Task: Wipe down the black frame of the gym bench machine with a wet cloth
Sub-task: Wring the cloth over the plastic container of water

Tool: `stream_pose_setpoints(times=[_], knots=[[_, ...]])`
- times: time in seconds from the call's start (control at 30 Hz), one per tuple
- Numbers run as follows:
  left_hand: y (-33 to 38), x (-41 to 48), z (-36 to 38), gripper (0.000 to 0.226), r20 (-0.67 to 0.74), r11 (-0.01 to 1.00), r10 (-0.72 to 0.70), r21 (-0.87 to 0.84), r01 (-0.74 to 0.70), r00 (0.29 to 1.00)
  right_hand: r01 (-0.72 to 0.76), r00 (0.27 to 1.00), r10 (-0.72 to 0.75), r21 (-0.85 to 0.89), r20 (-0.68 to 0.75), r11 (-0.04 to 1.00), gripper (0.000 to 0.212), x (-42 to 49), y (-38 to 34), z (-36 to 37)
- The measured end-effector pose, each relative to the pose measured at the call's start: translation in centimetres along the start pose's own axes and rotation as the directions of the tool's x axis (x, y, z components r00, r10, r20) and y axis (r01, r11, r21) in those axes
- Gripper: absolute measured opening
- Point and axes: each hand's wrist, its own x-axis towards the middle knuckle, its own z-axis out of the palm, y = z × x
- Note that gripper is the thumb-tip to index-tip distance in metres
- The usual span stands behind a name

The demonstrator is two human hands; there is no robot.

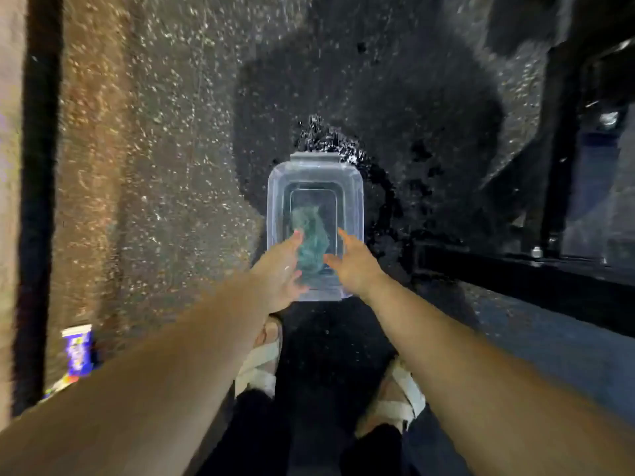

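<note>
Container [315, 173] on floor [165, 166], ahead of both feet; cloth [311, 235] inside it; left hand [280, 269] and right hand [355, 266] over its near end; machine frame [515, 273] to the right

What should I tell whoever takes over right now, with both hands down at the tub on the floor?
Left hand: open, reaching over the near left edge of the clear tub, holding nothing.
Right hand: open, fingers stretched over the tub's near right side, holding nothing.
Cloth: teal, bunched inside the tub, between the two hands; not yet picked up. The floor around the tub looks wet.
Black frame: low bar to the right, untouched by either hand.
Left to do: lift the cloth, probably wring it, then wipe the frame.
</note>
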Motion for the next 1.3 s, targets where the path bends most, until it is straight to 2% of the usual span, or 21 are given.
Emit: stream_pose_setpoints(times=[0.07,0.13,0.2,0.27,0.33,0.43,0.53,0.6,0.63,0.67,0.7,0.73,0.77,0.83,0.9,0.97,1.1,1.13,1.2,1.23,1.3], knots=[[-0.7,3.1,-0.3,0.067,0.004,0.997,0.017,-0.077,-0.017,1.000,0.123,0.990,-0.136,-0.236,-0.040,0.964,0.067,3.1,0.4,0.9],[-1.5,6.0,-0.7,0.075,0.012,0.990,0.002,-0.140,-0.001,1.000,0.234,0.968,-0.251,-0.450,0.021,0.862,0.069,6.3,0.8,1.9],[-2.6,9.3,-1.8,0.087,-0.038,0.985,-0.035,-0.169,0.028,0.999,0.288,0.953,-0.281,-0.629,0.114,0.722,0.072,9.5,1.3,3.2],[-3.0,11.4,-2.5,0.077,-0.092,0.978,-0.050,-0.209,0.030,0.994,0.255,0.962,-0.249,-0.697,0.112,0.671,0.065,11.8,1.4,3.6],[-2.8,12.3,-2.0,0.054,-0.177,0.965,-0.014,-0.259,-0.032,0.984,0.211,0.970,-0.239,-0.622,0.040,0.754,0.046,13.1,1.4,3.8],[-2.2,12.7,-1.4,0.044,-0.165,0.952,0.018,-0.300,-0.068,0.986,0.127,0.985,-0.148,-0.208,-0.090,0.970,0.028,11.2,0.3,3.7],[-1.4,11.8,-0.7,0.041,-0.111,0.923,0.106,-0.358,-0.140,0.988,0.201,0.970,-0.197,0.013,-0.142,0.979,0.025,6.2,-1.3,3.7],[-1.5,10.3,0.9,0.029,-0.232,0.923,0.282,-0.200,-0.330,0.931,0.254,0.960,-0.250,0.009,-0.128,0.967,0.024,3.6,-1.9,3.9],[-1.4,10.3,0.8,0.021,-0.302,0.909,0.251,-0.254,-0.331,0.920,0.270,0.955,-0.270,-0.017,-0.124,0.963,0.021,3.0,-2.0,4.1],[-1.2,9.5,1.1,0.026,-0.282,0.841,0.270,-0.396,-0.369,0.920,0.286,0.947,-0.290,-0.047,-0.135,0.957,0.020,2.8,-2.0,4.3],[-1.0,8.4,1.2,0.031,-0.249,0.865,0.289,-0.347,-0.364,0.924,0.290,0.941,-0.300,-0.081,-0.157,0.954,0.022,3.0,-1.9,4.4],[-1.4,8.5,1.7,0.027,-0.115,0.915,0.283,-0.266,-0.304,0.952,0.286,0.935,-0.303,-0.112,-0.186,0.952,0.022,3.4,-1.7,4.4],[-1.2,9.4,1.4,0.025,-0.023,0.925,0.145,-0.352,-0.143,0.989,0.274,0.927,-0.304,-0.159,-0.219,0.949,0.026,4.0,-1.6,4.3],[0.2,9.6,0.7,0.038,-0.112,0.931,0.019,-0.360,-0.058,0.994,0.235,0.920,-0.308,-0.287,-0.241,0.928,0.037,5.6,-1.2,4.1],[0.2,10.3,0.2,0.038,-0.180,0.946,0.030,-0.311,-0.086,0.983,0.181,0.935,-0.267,-0.333,-0.235,0.926,0.034,7.5,-0.5,3.7],[-0.2,10.1,0.2,0.036,-0.246,0.967,0.040,-0.234,-0.100,0.968,0.136,0.933,-0.214,-0.266,-0.291,0.954,0.028,9.4,0.2,3.2],[-0.3,9.5,-0.4,0.043,-0.232,0.959,0.021,-0.271,-0.085,0.972,0.022,0.935,-0.139,-0.339,-0.326,0.941,0.039,11.1,0.8,3.6],[-0.2,9.6,-0.5,0.047,-0.210,0.965,0.019,-0.252,-0.073,0.978,0.008,0.950,-0.101,-0.301,-0.296,0.954,0.038,11.0,0.5,3.8],[0.0,10.1,-0.7,0.050,-0.176,0.966,0.016,-0.252,-0.060,0.984,0.008,0.973,-0.030,-0.097,-0.229,0.995,0.031,10.0,-0.7,4.0],[0.3,10.1,-0.8,0.047,-0.171,0.959,0.020,-0.274,-0.067,0.985,0.032,0.976,-0.028,0.016,-0.218,0.999,0.028,9.2,-1.4,4.2],[0.6,10.7,-0.9,0.042,-0.198,0.962,0.077,-0.243,-0.125,0.977,0.140,0.963,-0.113,0.097,-0.243,0.985,0.021,6.7,-2.4,4.6]])
